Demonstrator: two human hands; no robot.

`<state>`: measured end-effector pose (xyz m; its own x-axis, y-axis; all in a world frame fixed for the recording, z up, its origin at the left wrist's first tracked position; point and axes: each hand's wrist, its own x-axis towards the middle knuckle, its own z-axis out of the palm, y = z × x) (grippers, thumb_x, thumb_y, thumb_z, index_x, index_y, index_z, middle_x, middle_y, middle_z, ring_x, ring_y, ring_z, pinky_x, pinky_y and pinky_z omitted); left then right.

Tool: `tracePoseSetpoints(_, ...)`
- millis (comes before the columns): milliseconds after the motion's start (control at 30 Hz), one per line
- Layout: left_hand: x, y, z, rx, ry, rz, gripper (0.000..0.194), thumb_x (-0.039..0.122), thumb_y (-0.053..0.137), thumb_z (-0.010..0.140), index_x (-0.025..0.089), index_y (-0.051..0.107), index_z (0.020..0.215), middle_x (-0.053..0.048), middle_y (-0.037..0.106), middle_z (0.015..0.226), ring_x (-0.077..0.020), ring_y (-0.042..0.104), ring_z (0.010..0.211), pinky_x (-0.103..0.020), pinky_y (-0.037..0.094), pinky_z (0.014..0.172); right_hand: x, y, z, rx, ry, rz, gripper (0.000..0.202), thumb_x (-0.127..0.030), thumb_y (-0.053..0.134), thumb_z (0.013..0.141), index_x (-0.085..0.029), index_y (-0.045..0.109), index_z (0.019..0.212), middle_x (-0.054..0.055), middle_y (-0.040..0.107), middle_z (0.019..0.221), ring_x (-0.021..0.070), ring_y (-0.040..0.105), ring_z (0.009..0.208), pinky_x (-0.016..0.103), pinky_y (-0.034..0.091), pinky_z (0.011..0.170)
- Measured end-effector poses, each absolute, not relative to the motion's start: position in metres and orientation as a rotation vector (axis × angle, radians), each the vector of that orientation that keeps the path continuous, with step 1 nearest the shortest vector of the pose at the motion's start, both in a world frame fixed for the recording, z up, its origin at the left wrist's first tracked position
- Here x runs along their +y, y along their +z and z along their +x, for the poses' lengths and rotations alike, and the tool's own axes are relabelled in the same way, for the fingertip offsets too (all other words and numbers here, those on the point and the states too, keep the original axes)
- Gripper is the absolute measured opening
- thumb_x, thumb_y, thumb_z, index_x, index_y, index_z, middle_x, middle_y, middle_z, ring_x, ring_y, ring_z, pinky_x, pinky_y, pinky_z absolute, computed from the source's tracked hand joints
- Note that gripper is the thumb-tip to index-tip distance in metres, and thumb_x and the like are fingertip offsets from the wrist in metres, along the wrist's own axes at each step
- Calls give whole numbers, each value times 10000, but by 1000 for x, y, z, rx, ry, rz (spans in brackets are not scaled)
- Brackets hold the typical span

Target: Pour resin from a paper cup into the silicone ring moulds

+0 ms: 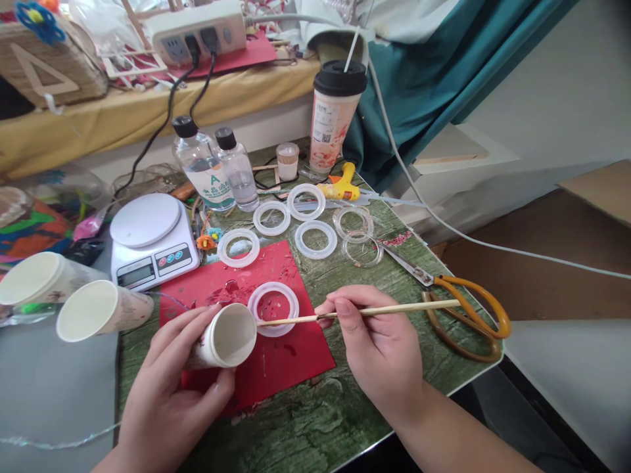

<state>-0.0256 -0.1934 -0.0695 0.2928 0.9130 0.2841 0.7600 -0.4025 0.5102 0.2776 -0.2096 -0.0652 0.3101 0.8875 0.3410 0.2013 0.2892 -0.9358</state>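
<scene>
My left hand (182, 374) is wrapped round a paper cup (231, 336), tilted with its mouth toward me and to the right. In my right hand (379, 348) a thin wooden stick (399, 307) is pinched; its left tip is by the cup's rim, over a ring-shaped silicone mold (274, 287). That mold lies on a red sheet (310, 348) with shiny wet spots. Several more white ring molds (315, 239) sit behind it, beside clear rings (362, 253). What is inside the cup is hard to make out.
Orange-handled scissors (446, 282) lie to the right. A digital scale (152, 243), two paper cups (106, 309) and two clear bottles (239, 171) stand left and behind. At the back are a lidded drink cup (335, 118), a yellow glue gun (345, 184) and a power strip (197, 33).
</scene>
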Motion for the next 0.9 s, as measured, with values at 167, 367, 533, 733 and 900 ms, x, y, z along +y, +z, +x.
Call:
tracePoseSetpoints(167,-194,-70,-26,1519,780,2304,522,376,742,1067,365,717,1589,-78,805,1507,-336,814,1362,-492,685,1152,-210,-67,278,-1189,633,-1219,157,-195,746,1174,-275,838,1075,-27,885,878,129,863,729,205,711,725)
tracePoseSetpoints(367,-194,-68,-25,1505,788,2322,509,385,743,1067,350,727,1575,-90,818,1508,-354,829,1342,-518,710,1129,-210,-67,278,-1179,642,-1220,147,-279,742,1203,-274,835,1089,7,898,878,188,875,707,278,736,685)
tracePoseSetpoints(533,-194,-68,-26,1480,749,2367,535,404,764,1065,353,710,1596,-94,816,1514,-353,840,1327,-518,730,1114,-209,-67,276,-1169,651,-1215,150,-298,737,1212,-301,830,1095,-14,896,878,185,874,706,272,732,683)
tracePoseSetpoints(733,-194,-66,-24,1481,755,2381,520,377,740,1072,366,710,1591,-81,818,1488,-339,835,1328,-479,720,1101,-209,-68,277,-1169,657,-1194,128,-232,745,1191,-276,829,1105,-17,895,885,158,871,723,251,726,709)
tracePoseSetpoints(900,-192,-64,-24,1451,742,2437,517,382,736,1082,357,699,1597,-85,819,1472,-328,847,1296,-455,733,1081,-209,-69,277,-1174,654,-1191,136,-218,749,1181,-287,831,1098,-29,883,872,147,859,720,238,711,700)
